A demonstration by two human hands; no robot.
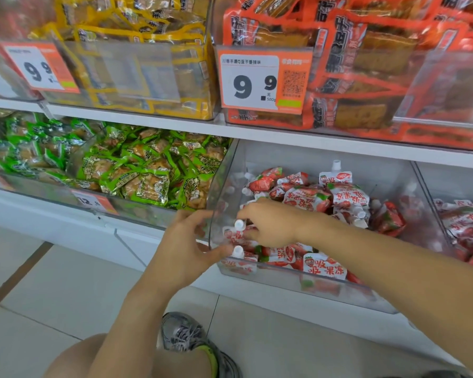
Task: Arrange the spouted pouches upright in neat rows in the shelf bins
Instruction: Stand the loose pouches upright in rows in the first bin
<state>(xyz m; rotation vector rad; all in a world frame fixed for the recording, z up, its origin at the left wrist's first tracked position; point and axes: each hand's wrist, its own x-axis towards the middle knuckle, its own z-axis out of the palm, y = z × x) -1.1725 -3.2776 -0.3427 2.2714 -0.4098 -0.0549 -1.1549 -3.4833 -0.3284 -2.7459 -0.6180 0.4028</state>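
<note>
Standing pouch upright at bin front-left corner: our right hand pinches it, left hand curls round bin edge; we keep spout up.

Red-white spouted pouches jumbled (few upright)

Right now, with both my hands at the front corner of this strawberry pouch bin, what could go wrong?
The heap of pouches behind your right hand lies loose, so it may slide forward onto the upright pouch you are setting. Your left hand is on the clear bin at its corner; pulling could tip the bin forward, and the front pouches might spill.
</note>
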